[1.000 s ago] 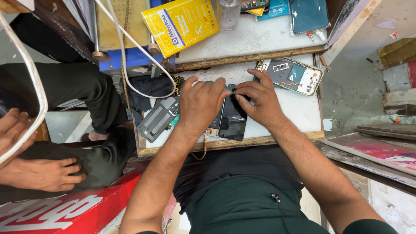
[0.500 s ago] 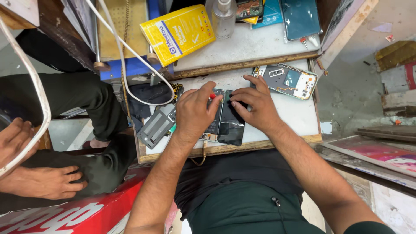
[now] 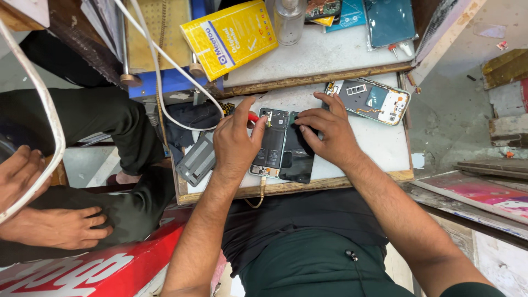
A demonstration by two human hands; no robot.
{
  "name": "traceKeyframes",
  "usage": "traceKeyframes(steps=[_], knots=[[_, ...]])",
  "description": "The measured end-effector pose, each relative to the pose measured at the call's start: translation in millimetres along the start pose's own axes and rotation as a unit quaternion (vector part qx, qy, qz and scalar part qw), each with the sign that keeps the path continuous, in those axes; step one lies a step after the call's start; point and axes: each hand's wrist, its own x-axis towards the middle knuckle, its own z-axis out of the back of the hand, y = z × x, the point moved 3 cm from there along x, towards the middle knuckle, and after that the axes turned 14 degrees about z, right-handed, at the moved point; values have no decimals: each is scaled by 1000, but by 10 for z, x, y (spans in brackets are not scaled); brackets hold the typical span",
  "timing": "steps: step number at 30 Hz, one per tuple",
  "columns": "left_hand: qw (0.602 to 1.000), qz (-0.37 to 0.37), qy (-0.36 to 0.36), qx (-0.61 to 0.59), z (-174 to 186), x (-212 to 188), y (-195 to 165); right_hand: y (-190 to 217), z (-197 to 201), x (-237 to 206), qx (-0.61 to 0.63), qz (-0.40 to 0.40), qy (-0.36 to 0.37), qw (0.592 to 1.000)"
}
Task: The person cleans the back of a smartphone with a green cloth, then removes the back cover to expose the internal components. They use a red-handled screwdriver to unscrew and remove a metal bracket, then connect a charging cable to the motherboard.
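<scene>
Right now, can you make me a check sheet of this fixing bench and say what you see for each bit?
Surface: small white work board with a wooden edge, resting over the person's lap.
Job's things: opened phone with its insides showing, lying on a dark mat.
Clutter: second opened phone, grey flat part, yellow box, clear bottle, teal back cover.
Grip: left hand holds a red-handled tool at the phone; right hand presses on the mat.
Cables: white cable crosses the upper bench.
Surroundings: another person's hands at left; concrete floor at right.
</scene>
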Motion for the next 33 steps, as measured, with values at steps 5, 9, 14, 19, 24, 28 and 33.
traceKeyframes(steps=[5,9,14,19,24,28,33], knots=[[1000,-5,-8,6,-32,-13,14,-19,5,-11,5,-1,-2,1000],[999,-24,-19,25,-8,-9,-26,-33,-4,-22,-1,1,0,1000],[998,-59,31,19,-10,8,-170,-33,1,-31,4,-1,-2,1000],[993,-30,99,62,-45,86,-283,-26,16,-30,14,-2,-9,1000],[993,-70,92,-24,65,177,-287,-28,28,-26,11,-2,-20,1000],[991,-33,117,55,82,184,-282,-19,27,-22,21,-6,-15,1000],[989,-94,115,-28,122,158,-379,-13,39,-22,21,-5,-27,999]])
